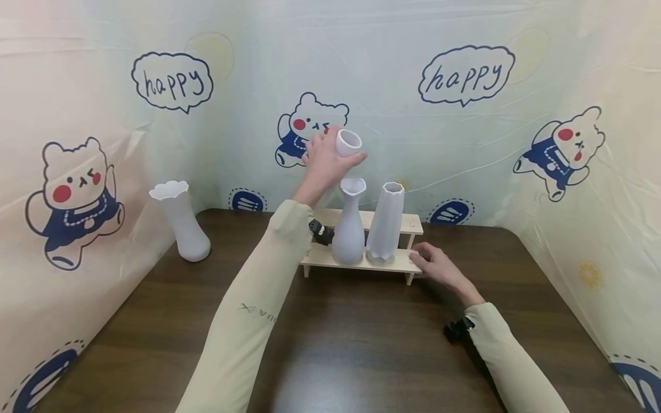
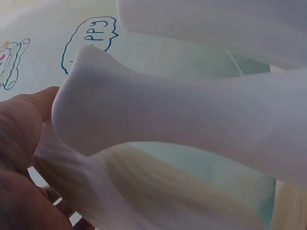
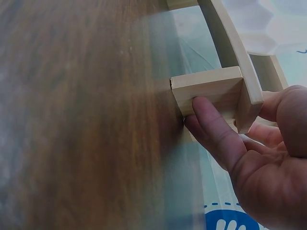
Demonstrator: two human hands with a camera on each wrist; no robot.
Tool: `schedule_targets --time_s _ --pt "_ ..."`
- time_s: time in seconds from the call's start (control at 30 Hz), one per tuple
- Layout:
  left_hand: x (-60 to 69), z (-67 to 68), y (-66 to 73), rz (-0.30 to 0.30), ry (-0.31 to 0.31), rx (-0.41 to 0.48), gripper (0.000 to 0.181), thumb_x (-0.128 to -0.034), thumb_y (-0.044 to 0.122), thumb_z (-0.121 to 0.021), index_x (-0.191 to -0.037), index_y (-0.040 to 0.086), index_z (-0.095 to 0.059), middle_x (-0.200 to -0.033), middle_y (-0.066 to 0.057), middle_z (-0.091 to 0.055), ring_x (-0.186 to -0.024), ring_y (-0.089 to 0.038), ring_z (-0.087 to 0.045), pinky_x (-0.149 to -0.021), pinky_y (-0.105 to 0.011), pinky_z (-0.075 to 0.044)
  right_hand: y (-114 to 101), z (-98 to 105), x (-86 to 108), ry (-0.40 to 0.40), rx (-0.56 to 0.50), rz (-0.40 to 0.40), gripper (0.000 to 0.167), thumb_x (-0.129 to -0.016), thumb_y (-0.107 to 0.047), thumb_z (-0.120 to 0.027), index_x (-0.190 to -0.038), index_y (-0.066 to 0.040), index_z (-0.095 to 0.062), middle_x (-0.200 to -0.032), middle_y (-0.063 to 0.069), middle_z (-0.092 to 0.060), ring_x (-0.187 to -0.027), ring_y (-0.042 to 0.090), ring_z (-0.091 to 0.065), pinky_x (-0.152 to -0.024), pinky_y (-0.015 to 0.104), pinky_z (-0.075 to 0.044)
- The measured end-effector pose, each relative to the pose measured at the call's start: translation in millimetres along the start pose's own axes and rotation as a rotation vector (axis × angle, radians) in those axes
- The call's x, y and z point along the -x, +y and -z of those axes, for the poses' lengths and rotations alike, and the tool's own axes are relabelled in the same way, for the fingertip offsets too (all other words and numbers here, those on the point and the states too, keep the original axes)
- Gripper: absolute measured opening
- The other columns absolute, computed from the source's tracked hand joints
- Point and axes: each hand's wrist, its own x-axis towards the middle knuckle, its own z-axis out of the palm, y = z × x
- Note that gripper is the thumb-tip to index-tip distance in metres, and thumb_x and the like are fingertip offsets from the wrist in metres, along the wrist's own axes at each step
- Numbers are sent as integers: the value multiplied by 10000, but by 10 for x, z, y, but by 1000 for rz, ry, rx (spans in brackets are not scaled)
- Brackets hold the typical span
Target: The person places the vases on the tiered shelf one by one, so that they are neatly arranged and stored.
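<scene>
My left hand grips a white vase near its round mouth, above the back tier of a small two-tier wooden shelf. The lower part of this vase is hidden in the head view; in the left wrist view its body shows swirling shading. On the front tier stand a white vase with a wavy, flared mouth and a ribbed white vase. My right hand holds the right end of the front tier, thumb above and fingers below, touching the leg.
Another white vase with a scalloped rim stands at the left on the dark wooden table. A printed cloth hangs behind and along both sides of the table.
</scene>
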Motion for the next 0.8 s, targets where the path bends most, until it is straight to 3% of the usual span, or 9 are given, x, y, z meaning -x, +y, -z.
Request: schedule_targets --time_s 0.17,0.27,0.53,0.8 --pt "-4 -23 103 -30 1 101 691 -818 471 -749 -1385 208 -455 -1330 -53 -508 -1201 -198 -480 -966 -397 -492 1 7 1 0 5 -11 480 -1017 -365 -509 -1360 -35 -442 -1174 256 -586 -912 236 -649 -778 390 -608" --pt "4 -50 161 -42 -7 142 703 -814 450 -764 -1386 179 -458 -1334 -52 -527 -1180 -185 -526 -955 -378 -516 -5 13 6 -1 7 -18 481 -1013 -373 -516 -1360 -47 -448 -1181 251 -588 -914 239 -651 -774 382 -608" --pt "17 -163 337 -66 0 195 653 -810 464 -764 -1336 193 -489 -1304 -15 -588 -1120 -151 -587 -948 -357 -535 -36 16 34 -4 7 -18 461 -1016 -363 -512 -1356 -57 -452 -1187 243 -585 -926 252 -646 -789 395 -606" --pt "63 -302 544 -31 -4 181 648 -820 488 -748 -1337 214 -469 -1284 1 -605 -1070 -140 -608 -893 -334 -550 -32 0 10 -1 -7 -6 448 -1020 -350 -508 -1354 -57 -450 -1173 246 -584 -914 246 -653 -785 405 -607"
